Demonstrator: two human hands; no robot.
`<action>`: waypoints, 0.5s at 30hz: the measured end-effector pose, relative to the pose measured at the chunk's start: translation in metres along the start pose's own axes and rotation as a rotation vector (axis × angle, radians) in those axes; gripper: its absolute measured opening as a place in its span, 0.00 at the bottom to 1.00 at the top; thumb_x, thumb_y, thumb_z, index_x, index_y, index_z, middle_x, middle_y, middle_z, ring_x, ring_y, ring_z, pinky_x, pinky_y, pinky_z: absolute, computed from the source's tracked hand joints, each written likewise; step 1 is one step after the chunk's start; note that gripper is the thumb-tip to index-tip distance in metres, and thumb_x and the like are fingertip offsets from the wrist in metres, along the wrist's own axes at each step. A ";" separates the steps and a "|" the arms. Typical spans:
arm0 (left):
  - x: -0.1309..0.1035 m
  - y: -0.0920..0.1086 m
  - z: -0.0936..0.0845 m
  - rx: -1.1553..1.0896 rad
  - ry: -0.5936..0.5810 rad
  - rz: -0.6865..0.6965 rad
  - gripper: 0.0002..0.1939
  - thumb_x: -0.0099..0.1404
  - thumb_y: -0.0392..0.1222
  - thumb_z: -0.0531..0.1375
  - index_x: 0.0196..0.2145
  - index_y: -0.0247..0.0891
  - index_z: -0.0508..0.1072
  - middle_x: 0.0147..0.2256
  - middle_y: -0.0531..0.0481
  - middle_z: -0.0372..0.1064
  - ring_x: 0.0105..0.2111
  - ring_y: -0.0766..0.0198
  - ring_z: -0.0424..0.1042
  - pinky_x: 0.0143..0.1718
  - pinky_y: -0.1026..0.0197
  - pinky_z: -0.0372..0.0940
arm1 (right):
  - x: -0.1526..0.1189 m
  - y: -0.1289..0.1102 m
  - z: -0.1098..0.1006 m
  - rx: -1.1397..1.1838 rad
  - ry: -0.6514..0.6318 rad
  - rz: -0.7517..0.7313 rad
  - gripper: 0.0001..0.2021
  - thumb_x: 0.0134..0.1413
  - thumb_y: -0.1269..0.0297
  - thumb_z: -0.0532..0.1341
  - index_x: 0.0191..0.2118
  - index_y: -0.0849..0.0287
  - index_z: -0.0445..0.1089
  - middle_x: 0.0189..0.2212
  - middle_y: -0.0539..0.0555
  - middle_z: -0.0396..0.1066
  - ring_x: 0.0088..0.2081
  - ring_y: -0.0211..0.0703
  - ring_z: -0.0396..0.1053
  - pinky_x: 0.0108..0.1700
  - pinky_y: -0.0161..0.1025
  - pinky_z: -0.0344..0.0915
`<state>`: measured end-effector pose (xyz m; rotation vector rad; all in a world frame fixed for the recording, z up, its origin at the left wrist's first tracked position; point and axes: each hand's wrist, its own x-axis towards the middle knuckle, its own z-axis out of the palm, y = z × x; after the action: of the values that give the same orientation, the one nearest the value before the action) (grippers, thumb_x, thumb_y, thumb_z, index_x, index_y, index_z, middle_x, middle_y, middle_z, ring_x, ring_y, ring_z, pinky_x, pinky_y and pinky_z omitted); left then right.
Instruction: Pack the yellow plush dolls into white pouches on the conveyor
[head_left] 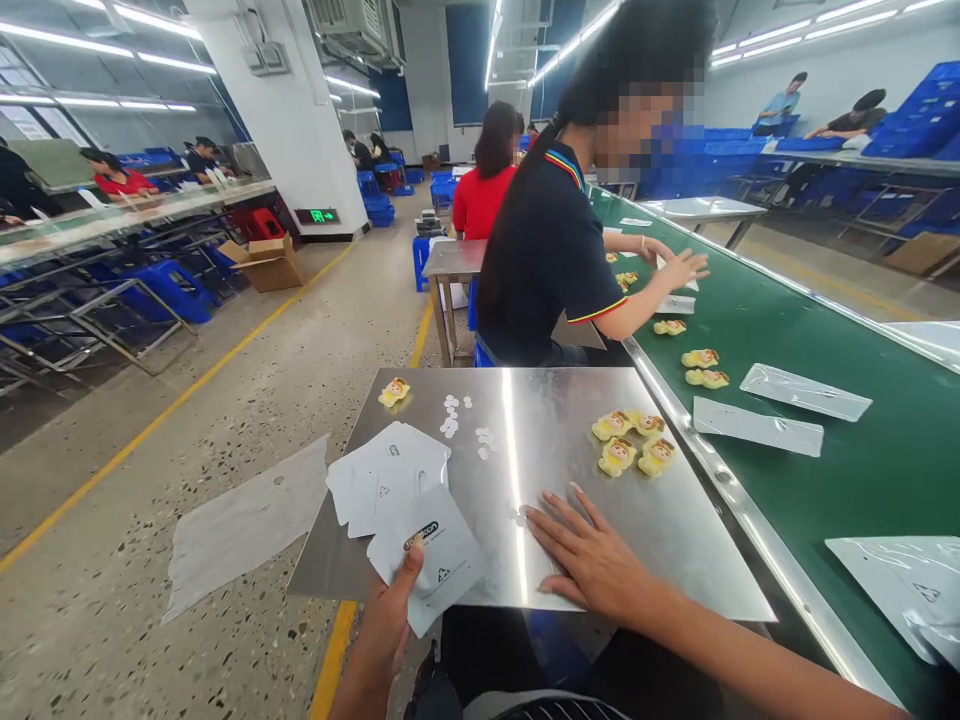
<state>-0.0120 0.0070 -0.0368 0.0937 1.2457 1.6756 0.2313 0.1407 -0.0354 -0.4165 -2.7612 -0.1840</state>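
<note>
My left hand (pixel 394 605) pinches a white printed plastic pouch (pixel 435 555) between thumb and fingers, over the near left of the metal table. Beneath and behind it, several more white pouches (pixel 394 465) lie fanned out. My right hand (pixel 581 550) rests flat on the metal, fingers spread, with a small white disc (pixel 519 517) at a fingertip. More small white discs (pixel 450 415) lie in loose groups beyond the pouches. To the right of them sits a cluster of yellow doll-faced figures (pixel 616 455), and a single yellow figure (pixel 394 392) is at the far left corner.
A green conveyor belt (pixel 795 480) with a metal edge runs along the right, carrying pouches (pixel 806 390) and yellow figures (pixel 700 357). Ahead sits a co-worker (pixel 540 250) in a dark shirt, hands over the belt. A clear plastic sheet (pixel 240 525) lies left of the table.
</note>
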 end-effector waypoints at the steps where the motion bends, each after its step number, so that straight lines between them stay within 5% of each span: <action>1: -0.001 0.000 0.004 -0.001 -0.027 0.008 0.27 0.61 0.42 0.61 0.57 0.48 0.62 0.54 0.47 0.67 0.54 0.50 0.66 0.54 0.48 0.64 | -0.002 -0.001 0.001 0.003 0.030 0.028 0.24 0.60 0.52 0.54 0.58 0.59 0.62 0.56 0.57 0.63 0.62 0.58 0.51 0.61 0.64 0.45; 4: -0.003 -0.003 0.013 0.018 -0.075 0.021 0.30 0.60 0.42 0.62 0.59 0.49 0.59 0.54 0.47 0.68 0.54 0.50 0.66 0.54 0.48 0.64 | 0.003 -0.001 0.006 0.023 0.121 0.082 0.13 0.63 0.64 0.53 0.49 0.58 0.69 0.48 0.55 0.71 0.56 0.52 0.61 0.59 0.58 0.53; 8: -0.003 -0.006 0.016 0.048 -0.081 0.059 0.31 0.59 0.45 0.63 0.59 0.49 0.60 0.55 0.48 0.67 0.55 0.50 0.64 0.55 0.49 0.63 | 0.021 -0.002 0.008 0.032 0.106 0.079 0.13 0.63 0.74 0.49 0.45 0.59 0.70 0.45 0.56 0.71 0.48 0.46 0.65 0.53 0.49 0.60; 15: -0.003 -0.006 0.016 -0.008 -0.004 0.032 0.32 0.58 0.43 0.64 0.58 0.51 0.61 0.52 0.50 0.70 0.54 0.50 0.65 0.55 0.49 0.64 | 0.066 0.020 0.010 0.198 0.071 0.278 0.11 0.63 0.64 0.53 0.45 0.59 0.70 0.39 0.55 0.71 0.41 0.43 0.66 0.44 0.41 0.63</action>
<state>0.0029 0.0155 -0.0321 0.1121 1.2397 1.7069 0.1752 0.1782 -0.0200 -0.7169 -2.5849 0.1395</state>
